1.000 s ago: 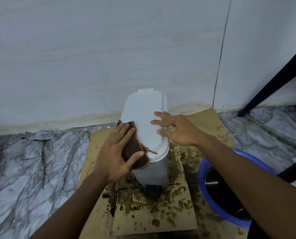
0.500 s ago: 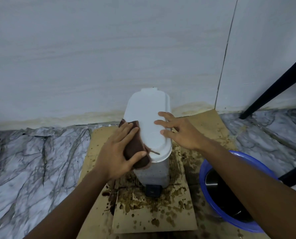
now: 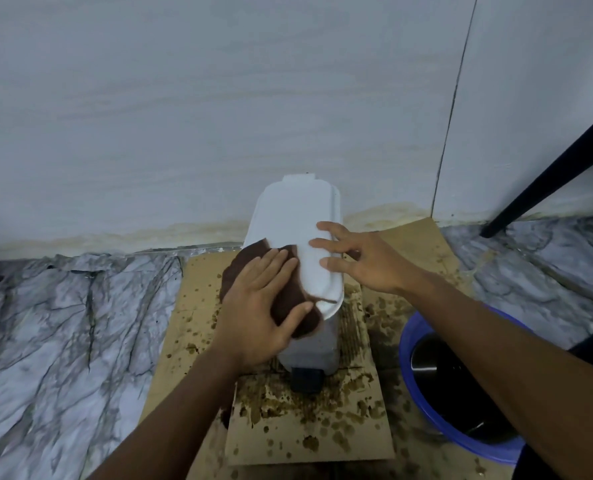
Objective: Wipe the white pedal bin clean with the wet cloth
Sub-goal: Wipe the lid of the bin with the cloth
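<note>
While your left hand (image 3: 253,306) presses the brown wet cloth (image 3: 290,306) flat on the lid, your right hand (image 3: 361,261) steadies the white pedal bin (image 3: 298,216).

You have the bin upright on stained cardboard (image 3: 309,434) on the marble-patterned floor (image 3: 63,323), its back close to the pale wall (image 3: 219,98) at 12 o'clock. Your left palm lies over the cloth, thumb hooked round its near edge, draped off the lid's 8 o'clock side. Your right hand grasps nothing; its spread fingertips (image 3: 317,242) rest on the lid's 3 o'clock edge. The black pedal (image 3: 307,379) faces you at 6 o'clock, and a blue basin (image 3: 406,344) sits on the floor at 4 o'clock.
</note>
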`<state>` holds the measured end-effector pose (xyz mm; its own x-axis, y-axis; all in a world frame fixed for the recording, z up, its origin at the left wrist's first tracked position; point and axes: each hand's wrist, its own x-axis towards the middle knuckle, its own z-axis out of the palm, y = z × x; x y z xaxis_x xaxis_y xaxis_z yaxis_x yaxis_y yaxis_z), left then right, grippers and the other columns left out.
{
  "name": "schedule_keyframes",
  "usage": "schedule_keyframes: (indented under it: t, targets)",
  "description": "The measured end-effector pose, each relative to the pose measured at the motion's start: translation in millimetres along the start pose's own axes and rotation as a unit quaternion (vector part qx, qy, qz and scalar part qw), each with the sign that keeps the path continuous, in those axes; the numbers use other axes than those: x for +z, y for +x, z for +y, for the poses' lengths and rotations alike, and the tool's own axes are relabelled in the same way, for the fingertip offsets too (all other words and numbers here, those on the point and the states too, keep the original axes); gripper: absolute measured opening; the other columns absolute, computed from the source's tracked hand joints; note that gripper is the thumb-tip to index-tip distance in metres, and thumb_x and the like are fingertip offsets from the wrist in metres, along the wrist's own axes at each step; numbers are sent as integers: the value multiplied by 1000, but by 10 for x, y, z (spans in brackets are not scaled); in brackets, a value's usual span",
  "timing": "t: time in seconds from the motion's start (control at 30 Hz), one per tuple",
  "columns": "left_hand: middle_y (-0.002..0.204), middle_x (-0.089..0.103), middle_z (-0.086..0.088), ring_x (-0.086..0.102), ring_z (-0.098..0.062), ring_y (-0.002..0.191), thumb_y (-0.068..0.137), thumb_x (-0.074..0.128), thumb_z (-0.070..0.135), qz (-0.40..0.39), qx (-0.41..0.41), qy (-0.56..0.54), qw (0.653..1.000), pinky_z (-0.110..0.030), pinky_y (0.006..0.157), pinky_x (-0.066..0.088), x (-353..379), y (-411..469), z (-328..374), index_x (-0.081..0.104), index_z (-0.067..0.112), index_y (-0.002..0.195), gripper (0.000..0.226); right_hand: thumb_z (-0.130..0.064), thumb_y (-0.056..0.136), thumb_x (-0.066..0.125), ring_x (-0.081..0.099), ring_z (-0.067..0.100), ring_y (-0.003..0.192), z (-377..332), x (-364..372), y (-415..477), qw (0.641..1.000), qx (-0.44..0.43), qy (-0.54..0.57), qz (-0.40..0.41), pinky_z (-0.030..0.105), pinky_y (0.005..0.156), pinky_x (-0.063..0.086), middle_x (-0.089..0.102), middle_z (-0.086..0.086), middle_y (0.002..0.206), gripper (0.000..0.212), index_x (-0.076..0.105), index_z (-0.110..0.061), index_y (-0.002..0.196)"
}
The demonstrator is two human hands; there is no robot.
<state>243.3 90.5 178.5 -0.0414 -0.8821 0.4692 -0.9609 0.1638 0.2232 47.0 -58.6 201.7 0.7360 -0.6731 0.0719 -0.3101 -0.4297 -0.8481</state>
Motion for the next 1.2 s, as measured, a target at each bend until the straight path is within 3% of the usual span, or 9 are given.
schedule_keyframes:
  t: [0.1,0.23,0.4,0.6,0.7,0.83,0.97,1.1,1.2]
  targets:
    - [158,44,-2,32,-18,151,90,60,63,25,-33,-14,999,-49,124,26,-8,-74,-88,52,14,148,76,-35,92,67,27,1,145,13,-30,26,1000,0,4,-6,38,121,29,32,-23,156,38,63,-38,130]
    - [152,52,-8,42,-23,145,88,55,68,27,-62,49,996,-48,122,29,129,188,242,58,9,142,80,-34,95,64,27,3,146,0,-77,31,999,6,-40,-11,38,120,29,29,-23,158,39,60,-38,134]
    - [153,51,-10,41,-25,146,91,47,61,9,-110,77,991,-45,122,27,293,429,523,56,8,144,76,-36,100,55,31,6,145,-13,-92,51,997,8,-73,-8,39,120,29,29,-24,158,37,56,-41,137]
    - [153,50,-5,40,-20,147,95,57,47,61,-1,-18,998,-49,121,31,100,-53,184,56,10,145,62,-36,98,60,24,6,148,-47,-111,61,997,-8,-79,-21,38,122,24,32,-21,158,37,59,-37,135]
    - [152,52,-3,42,-20,146,93,62,48,70,-11,-47,996,-53,119,33,30,-109,-17,59,12,142,61,-35,99,57,17,8,150,-38,-93,76,997,-7,-77,-29,39,122,22,28,-18,160,38,57,-35,137]
    - [150,54,-6,44,-22,143,89,58,68,26,-24,31,999,-49,120,33,70,196,145,60,10,141,78,-33,101,54,15,8,151,1,-86,75,995,3,-96,-23,42,124,19,25,-19,160,37,56,-36,138]
    - [154,49,-7,39,-20,147,93,51,69,-12,-34,71,997,-44,123,28,192,402,402,53,11,147,79,-31,102,53,28,10,147,-17,-83,55,995,5,-101,-11,43,121,27,27,-22,159,38,55,-36,139]
    - [158,43,-2,34,-15,150,94,50,71,-30,32,26,999,-42,124,27,10,227,64,49,18,151,77,-32,100,56,32,9,145,-70,-71,40,996,1,-90,-9,40,120,29,30,-21,158,37,57,-35,137]
    - [164,32,7,22,-8,154,90,47,78,-79,-6,-47,996,-43,126,22,-189,78,-374,43,26,154,83,-31,100,56,24,6,148,-80,-40,47,997,6,-76,-15,38,121,25,29,-20,159,37,58,-33,137]
